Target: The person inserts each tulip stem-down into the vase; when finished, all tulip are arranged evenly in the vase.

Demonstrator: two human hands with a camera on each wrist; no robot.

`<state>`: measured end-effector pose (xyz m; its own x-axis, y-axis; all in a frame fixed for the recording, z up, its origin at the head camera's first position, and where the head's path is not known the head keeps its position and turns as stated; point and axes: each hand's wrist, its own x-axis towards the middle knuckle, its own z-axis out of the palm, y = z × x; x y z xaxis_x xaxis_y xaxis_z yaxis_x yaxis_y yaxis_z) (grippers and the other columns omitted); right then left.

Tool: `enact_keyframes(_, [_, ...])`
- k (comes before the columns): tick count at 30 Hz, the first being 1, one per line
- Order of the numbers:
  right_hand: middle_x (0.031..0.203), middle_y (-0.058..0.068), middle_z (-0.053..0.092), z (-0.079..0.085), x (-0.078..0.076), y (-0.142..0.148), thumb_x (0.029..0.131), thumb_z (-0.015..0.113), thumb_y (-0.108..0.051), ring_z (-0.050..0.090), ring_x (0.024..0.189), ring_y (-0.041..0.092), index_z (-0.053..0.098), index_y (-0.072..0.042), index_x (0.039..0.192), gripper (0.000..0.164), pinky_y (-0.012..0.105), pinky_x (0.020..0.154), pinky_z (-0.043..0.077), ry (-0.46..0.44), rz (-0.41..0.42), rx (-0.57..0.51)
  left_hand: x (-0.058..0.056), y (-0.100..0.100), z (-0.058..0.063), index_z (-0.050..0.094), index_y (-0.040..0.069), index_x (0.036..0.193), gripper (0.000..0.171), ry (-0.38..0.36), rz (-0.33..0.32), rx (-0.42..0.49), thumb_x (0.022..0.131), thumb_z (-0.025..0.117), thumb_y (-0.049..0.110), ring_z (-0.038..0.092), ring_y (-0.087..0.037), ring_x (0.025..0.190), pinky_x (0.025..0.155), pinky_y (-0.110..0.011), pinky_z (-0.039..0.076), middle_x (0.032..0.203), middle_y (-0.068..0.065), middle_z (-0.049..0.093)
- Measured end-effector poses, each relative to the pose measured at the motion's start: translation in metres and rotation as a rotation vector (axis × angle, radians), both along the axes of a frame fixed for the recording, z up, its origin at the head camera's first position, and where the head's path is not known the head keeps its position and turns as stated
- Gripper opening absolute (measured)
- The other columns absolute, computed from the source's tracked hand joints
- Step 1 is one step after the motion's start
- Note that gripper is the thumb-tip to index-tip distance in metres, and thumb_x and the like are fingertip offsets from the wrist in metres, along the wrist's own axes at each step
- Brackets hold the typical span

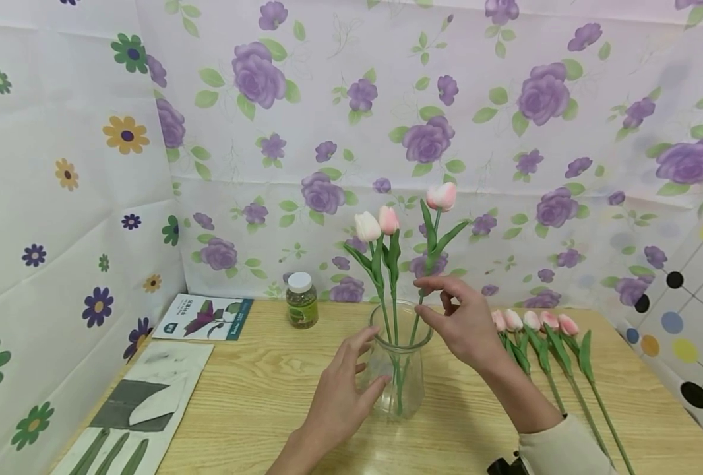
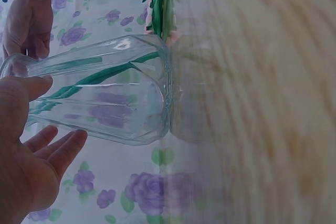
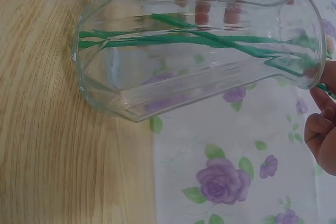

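Note:
A clear glass vase (image 1: 381, 396) stands upright on the wooden table, holding two tulips, one white (image 1: 367, 227) and one pink (image 1: 389, 220). My right hand (image 1: 464, 323) pinches the stem of a third, pink-and-white tulip (image 1: 442, 196) between thumb and fingers, just above the rim. Its lower stem runs down inside the glass, crossing the other stems (image 3: 210, 40). My left hand (image 1: 342, 386) is cupped loosely at the vase's left side, fingers spread and relaxed. In the left wrist view those fingers (image 2: 68, 148) lie close to the glass; firm contact is unclear.
Several pink tulips (image 1: 549, 323) lie side by side on the right of the table. A white-capped jar (image 1: 302, 303) stands behind and left of the vase. A booklet (image 1: 203, 318) and a printed sheet (image 1: 138, 396) lie at the left. Floral cloth (image 1: 328, 99) hangs behind.

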<state>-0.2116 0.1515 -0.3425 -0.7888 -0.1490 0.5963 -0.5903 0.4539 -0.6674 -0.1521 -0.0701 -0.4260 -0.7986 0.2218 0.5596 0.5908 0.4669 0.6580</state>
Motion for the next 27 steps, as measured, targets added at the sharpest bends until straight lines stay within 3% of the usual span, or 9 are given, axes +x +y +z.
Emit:
enact_keyframes(19, [0.105,0.006,0.071,0.0024,0.0026,-0.0062,0.092,0.08,-0.003,0.037,0.062,0.013,0.077,-0.013,0.119,0.029,0.027,0.052,0.032,-0.091,0.042,0.09,0.0007,-0.0013,0.0022,0.033,0.03,0.16,0.084,-0.034,-0.009,-0.002,0.094,0.081,0.011,0.064,-0.033,0.131,0.096,-0.04,0.066,0.152,-0.008,0.053])
enact_keyframes(27, [0.102,0.006,0.071,0.0021,0.0015,-0.0055,0.092,0.081,-0.003,0.037,0.061,0.012,0.078,-0.014,0.118,0.028,0.026,0.051,0.032,-0.077,0.047,0.104,0.0014,-0.0005,0.0014,0.035,0.027,0.16,0.083,-0.024,0.003,-0.005,0.094,0.081,0.007,0.066,-0.033,0.129,0.094,-0.041,0.066,0.151,-0.008,0.055])
